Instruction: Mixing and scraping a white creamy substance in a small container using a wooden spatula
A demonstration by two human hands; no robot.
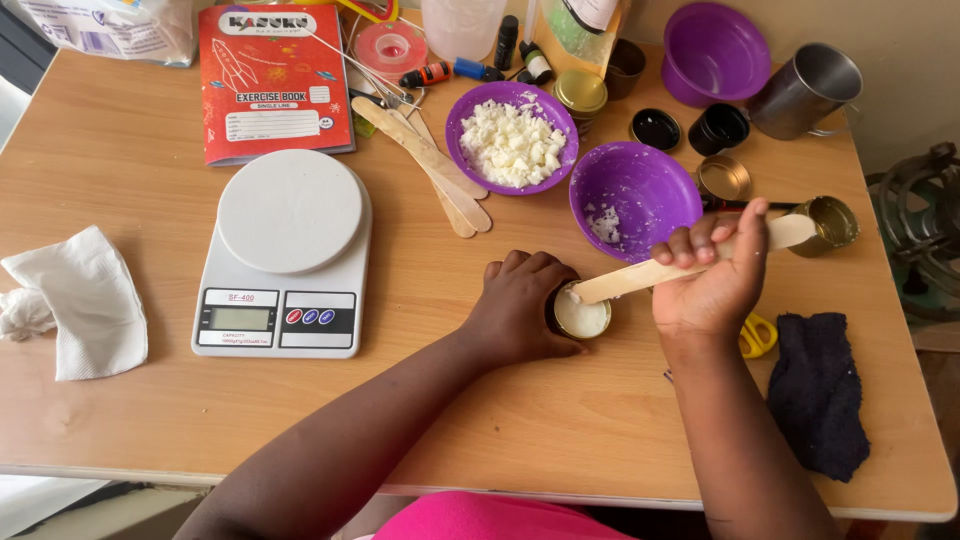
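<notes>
**Wooden stick meets a full tin at a crowded table**

The fingers of the left hand point(520, 305) curl closed around a small round metal tin filled with a pale cream substance point(581, 314), pinning it to the light wooden table point(150, 180). The fingers of the right hand point(712, 285) are folded shut on a flat wooden stirring stick point(690, 262), whose lower end rests on the tin's far rim, touching the cream; its upper end points out past the thumb toward an open gold-coloured tin point(832, 222) at the table's right side.

The tin sits just right of the left fingers, its open face clear of them, and below and left of the right fingers, joined to them only by the stick. It looks filled close to the brim, so a hard press or a tilt of the stick could likely push cream over the rim onto the table or the left thumb; a loosened left grip could let the tin slide.

Just behind stands a purple plastic bowl smeared with white residue point(640, 195), near enough for the raised stick end or the right wrist to knock. Further back are a second purple bowl heaped with white chunks point(512, 140), spare wooden sticks point(430, 165) and a white digital kitchen scale point(285, 255). Yellow-handled scissors point(757, 335) and a dark cloth point(818, 395) lie beside the right wrist.
</notes>
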